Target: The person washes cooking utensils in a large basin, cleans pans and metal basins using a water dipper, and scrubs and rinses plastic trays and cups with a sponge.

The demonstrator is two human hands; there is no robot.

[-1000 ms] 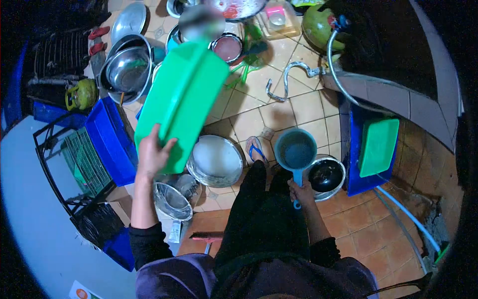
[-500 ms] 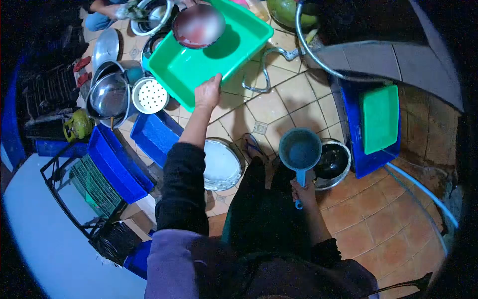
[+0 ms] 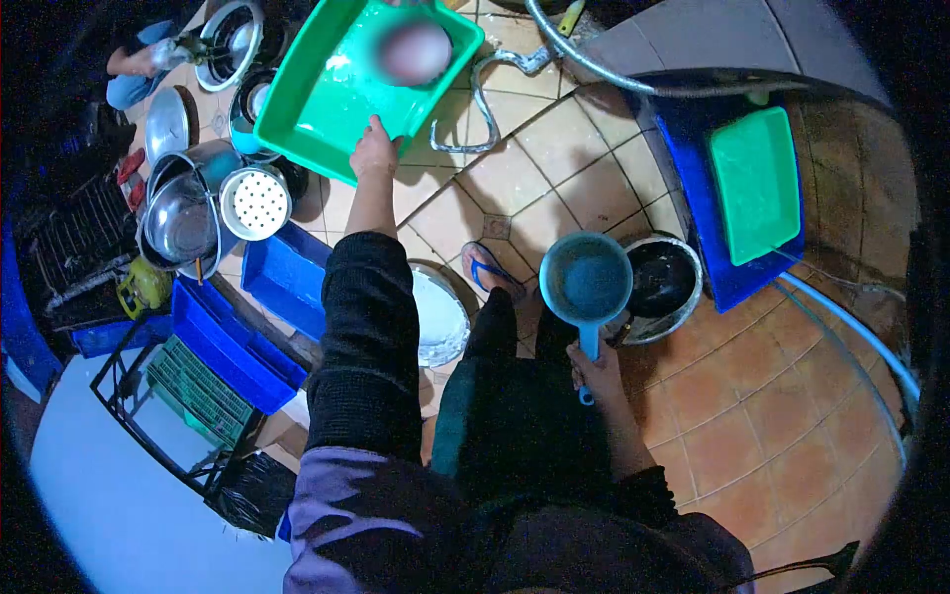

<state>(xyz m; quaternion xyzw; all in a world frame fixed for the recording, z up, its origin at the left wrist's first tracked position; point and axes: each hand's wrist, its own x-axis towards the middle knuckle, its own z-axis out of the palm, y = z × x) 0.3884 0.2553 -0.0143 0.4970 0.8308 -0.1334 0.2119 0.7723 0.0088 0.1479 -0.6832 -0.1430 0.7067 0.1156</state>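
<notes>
My left hand [image 3: 376, 153] grips the near rim of a large green tray [image 3: 315, 124], whose inside faces up. A blurred round pinkish thing [image 3: 414, 52] shows over the tray's far part. In my right hand [image 3: 597, 373] is the handle of a blue dipper [image 3: 586, 279], its round cup held level in front of my legs. Just right of the dipper, a metal basin [image 3: 690, 303] on the floor holds a black pan [image 3: 661, 279]. A basin with whitish contents [image 3: 438, 319] is partly hidden by my left sleeve.
Pots [image 3: 180, 233], a white perforated bowl [image 3: 255, 203] and blue trays [image 3: 287, 277] stand at the left. Another person's hand [image 3: 139, 62] is at the upper left. A hose [image 3: 485, 109] lies ahead; a smaller green tray [image 3: 757, 188] leans on a blue one at the right.
The green tray has turned from its underside to its open side and been moved forward with my left hand. The view has shifted, and another person's hand has come into sight.
</notes>
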